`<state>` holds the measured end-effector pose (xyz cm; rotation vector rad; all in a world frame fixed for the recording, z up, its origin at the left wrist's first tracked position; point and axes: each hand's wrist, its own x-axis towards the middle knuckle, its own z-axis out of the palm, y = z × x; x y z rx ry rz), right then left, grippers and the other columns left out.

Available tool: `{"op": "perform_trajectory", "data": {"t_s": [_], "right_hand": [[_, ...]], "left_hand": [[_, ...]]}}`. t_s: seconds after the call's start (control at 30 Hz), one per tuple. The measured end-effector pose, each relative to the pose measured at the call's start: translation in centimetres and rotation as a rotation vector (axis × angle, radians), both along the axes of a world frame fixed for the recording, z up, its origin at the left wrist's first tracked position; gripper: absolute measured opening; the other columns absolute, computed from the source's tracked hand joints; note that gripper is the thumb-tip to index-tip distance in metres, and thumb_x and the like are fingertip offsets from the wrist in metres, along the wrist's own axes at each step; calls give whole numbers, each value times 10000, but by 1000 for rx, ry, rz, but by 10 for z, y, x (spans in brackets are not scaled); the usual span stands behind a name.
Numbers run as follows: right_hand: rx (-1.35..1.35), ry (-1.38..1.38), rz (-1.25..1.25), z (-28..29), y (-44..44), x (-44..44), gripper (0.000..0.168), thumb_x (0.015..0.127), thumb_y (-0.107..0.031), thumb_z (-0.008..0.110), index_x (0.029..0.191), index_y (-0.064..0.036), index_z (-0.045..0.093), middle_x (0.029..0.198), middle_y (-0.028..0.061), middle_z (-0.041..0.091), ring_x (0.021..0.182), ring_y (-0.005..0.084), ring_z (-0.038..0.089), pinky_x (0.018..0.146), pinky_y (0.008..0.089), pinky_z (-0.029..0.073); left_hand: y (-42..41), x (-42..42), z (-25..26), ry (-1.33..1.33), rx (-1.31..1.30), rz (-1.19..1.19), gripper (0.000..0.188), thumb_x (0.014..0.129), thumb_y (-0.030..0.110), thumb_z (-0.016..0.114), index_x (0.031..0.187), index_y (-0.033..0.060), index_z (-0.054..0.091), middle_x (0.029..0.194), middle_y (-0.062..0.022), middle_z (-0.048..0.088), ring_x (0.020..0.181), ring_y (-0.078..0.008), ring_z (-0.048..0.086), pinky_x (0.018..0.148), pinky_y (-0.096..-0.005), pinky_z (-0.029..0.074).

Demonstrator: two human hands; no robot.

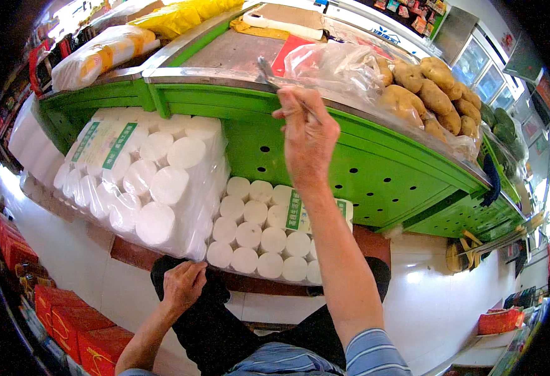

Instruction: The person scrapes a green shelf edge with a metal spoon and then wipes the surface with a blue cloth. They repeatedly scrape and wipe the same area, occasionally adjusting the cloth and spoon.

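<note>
My right hand [307, 136] is raised at the front edge of a green display stand [256, 101], gripping a slim metal tool [266, 73]. The tool's tip points up and away, over the metal edge strip; its exact kind is unclear. Low on the left, my left hand [183, 284] rests by my knee. Its curled fingers pinch the lower corner of the clear plastic wrap [195, 235] around a large pack of white paper rolls [155, 230]. A second pack of paper rolls [249, 235] lies to its right, partly hidden behind my right forearm.
On the stand are potatoes [437, 96] in a clear plastic bag [336, 66], a white-handled item [279, 26], and wrapped packages [101, 54]. Green vegetables [503, 124] sit farther right. Red boxes [72, 324] stand on the lower left. A wooden stool [463, 254] is at right.
</note>
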<state>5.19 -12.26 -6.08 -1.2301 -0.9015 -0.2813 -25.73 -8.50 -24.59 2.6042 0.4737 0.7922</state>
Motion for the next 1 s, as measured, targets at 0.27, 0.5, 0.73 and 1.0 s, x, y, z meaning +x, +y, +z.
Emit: {"op": "perform_trajectory", "data": {"t_s": [0.27,0.5,0.73,1.0], "right_hand": [[-24,90,-128,10,-17,13,201,995,-227,600,993,-46,687,889,56,692,662,110,648,528,244,485],[-64,61,-184,13,-17,11,215,985,-230,608,978,-28,681,808,73,690,608,134,660,518,274,496],[-43,107,-181,17,-23,17,204,986,-190,599,977,-2,678,775,78,679,582,129,644,534,276,499],[-119,48,-460,19,-85,49,164,973,-158,618,990,-7,677,873,80,704,667,118,644,601,268,517]], "left_hand": [[0,-2,2,-54,-12,19,130,798,23,703,926,37,683,713,-111,630,620,-294,625,543,-388,506],[0,-4,-4,-26,-23,24,114,807,34,699,918,42,674,722,-101,633,640,-287,633,563,-387,511],[-2,1,0,-23,17,17,116,810,33,702,920,47,669,716,-84,622,643,-266,633,572,-371,514],[-2,-3,0,-17,25,18,125,810,34,703,930,44,671,728,-95,626,645,-278,630,570,-377,510]]}}
